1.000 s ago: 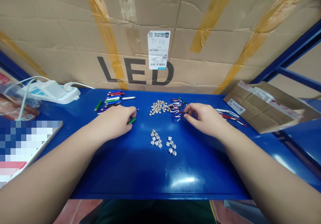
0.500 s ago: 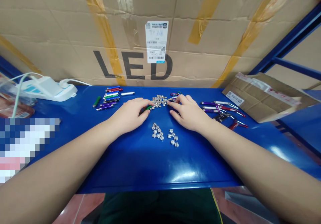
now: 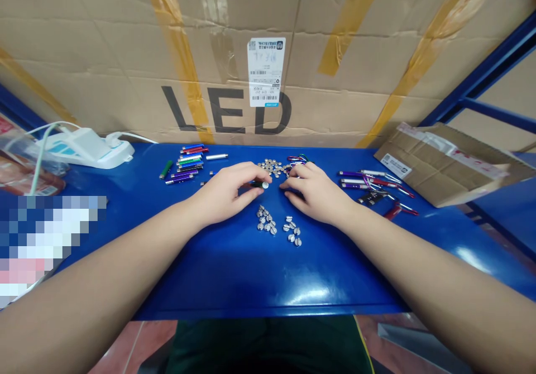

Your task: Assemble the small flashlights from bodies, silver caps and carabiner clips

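A short green metal tube (image 3: 260, 184) with a bright round end is pinched between the thumb and fingers of my left hand (image 3: 232, 190). Its end points toward my right hand (image 3: 307, 190), whose thumb and index finger are drawn close together; anything between them is too small to make out. A gap separates the two hands. Just beyond them lies a pile of silver button cells (image 3: 272, 167). Nearer to me are two loose groups of small silver caps, a left cluster (image 3: 266, 220) and a right cluster (image 3: 293, 231).
Coloured metal tubes (image 3: 190, 162) line up at the left, with a single green tube (image 3: 166, 169) beside them. Tubes with clips (image 3: 368, 180) lie at the right, near a cardboard box (image 3: 444, 162). A power strip (image 3: 92, 148) stands back left. A large carton (image 3: 335, 100) walls the back.
My left hand has moved right with the green tube, turning its end toward my right hand. My right fingers have drawn back toward me from the button cells. The view has shifted slightly.
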### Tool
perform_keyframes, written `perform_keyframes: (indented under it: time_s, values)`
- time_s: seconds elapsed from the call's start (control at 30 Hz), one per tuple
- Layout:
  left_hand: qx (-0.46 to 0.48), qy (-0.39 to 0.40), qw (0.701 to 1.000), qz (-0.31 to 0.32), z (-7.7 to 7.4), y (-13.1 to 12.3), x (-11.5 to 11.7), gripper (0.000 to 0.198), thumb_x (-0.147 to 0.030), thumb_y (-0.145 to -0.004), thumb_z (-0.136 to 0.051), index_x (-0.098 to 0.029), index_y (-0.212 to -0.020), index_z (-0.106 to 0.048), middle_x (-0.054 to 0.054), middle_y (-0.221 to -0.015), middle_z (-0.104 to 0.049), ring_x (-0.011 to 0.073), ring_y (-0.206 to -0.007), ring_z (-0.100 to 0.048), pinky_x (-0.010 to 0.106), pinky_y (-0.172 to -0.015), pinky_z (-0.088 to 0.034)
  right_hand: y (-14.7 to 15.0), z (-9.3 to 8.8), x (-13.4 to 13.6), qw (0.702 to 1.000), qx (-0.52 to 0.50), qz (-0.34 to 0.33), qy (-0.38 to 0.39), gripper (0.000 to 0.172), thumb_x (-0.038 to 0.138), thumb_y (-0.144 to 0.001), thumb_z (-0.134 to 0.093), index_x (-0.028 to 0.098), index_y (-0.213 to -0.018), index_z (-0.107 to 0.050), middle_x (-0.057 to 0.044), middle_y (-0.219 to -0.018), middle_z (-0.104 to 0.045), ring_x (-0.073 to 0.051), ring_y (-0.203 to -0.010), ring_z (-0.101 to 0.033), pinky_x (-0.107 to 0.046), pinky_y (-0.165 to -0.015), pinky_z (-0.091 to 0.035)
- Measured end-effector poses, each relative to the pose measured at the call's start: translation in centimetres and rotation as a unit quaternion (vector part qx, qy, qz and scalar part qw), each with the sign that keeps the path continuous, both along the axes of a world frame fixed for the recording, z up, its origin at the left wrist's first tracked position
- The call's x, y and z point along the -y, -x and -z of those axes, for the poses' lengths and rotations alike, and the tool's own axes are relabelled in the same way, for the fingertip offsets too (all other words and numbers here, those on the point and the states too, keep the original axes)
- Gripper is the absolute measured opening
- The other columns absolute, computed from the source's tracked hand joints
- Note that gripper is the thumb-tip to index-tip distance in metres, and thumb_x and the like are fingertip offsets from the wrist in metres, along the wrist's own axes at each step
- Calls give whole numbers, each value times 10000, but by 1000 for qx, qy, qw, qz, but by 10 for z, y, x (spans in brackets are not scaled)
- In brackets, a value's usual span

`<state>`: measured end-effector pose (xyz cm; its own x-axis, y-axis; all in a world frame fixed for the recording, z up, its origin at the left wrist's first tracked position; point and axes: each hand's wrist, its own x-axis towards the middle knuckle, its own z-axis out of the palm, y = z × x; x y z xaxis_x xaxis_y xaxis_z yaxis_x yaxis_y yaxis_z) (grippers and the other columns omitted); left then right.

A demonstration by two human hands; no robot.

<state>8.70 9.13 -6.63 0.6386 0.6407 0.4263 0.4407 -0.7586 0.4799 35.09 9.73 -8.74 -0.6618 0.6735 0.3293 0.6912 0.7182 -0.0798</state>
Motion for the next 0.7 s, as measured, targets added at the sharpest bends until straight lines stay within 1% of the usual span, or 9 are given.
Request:
perform_keyframes:
  time_s: [0.1,0.2,0.37,0.57,0.7]
  values:
    - [13,-14,1000,17,2,0,-1,160,-178,-989,-586,-196,-1127,-666,45,-1098,-707,162,-1036,-678,300,-946,-564,0,-1,-1,999,-14,-46,5,168,202,-974,-590,166,-972,-754,-115,-1009,-700,-273,-1004,-580,-439,-966,-477]
    - [16,-27,999,25,4,-1,-2,156,-157,-983,-589,-190,-1115,-665,45,-1083,-710,161,-1022,-679,298,-934,-560,1,-1,-1,997,-26,-73,16,150,179,-965,-595,171,-908,-733,-92,-918,-728,-259,-935,-585,-420,-925,-480]
    - [16,-38,999,34,3,-1,-2,127,-134,-972,-584,-180,-1066,-657,49,-1065,-705,164,-1013,-668,310,-932,-545,1,-3,-1,996,-33,-83,31,131,151,-947,-610,176,-882,-721,-85,-854,-730,-256,-898,-589,-400,-883,-476]
    - [24,-37,999,33,3,-1,-2,66,-134,-946,-611,-174,-993,-635,51,-1041,-693,168,-989,-659,311,-902,-547,0,-3,1,993,-45,-100,35,84,132,-925,-631,181,-886,-687,-67,-876,-718,-235,-868,-591,-380,-873,-461]
    - [28,-32,999,34,4,-2,-2,71,-138,-942,-626,-174,-1001,-643,37,-1013,-694,146,-952,-665,278,-886,-553,-1,-1,1,992,-52,-101,46,60,133,-924,-631,178,-902,-664,-63,-885,-703,-225,-858,-596,-375,-863,-467]
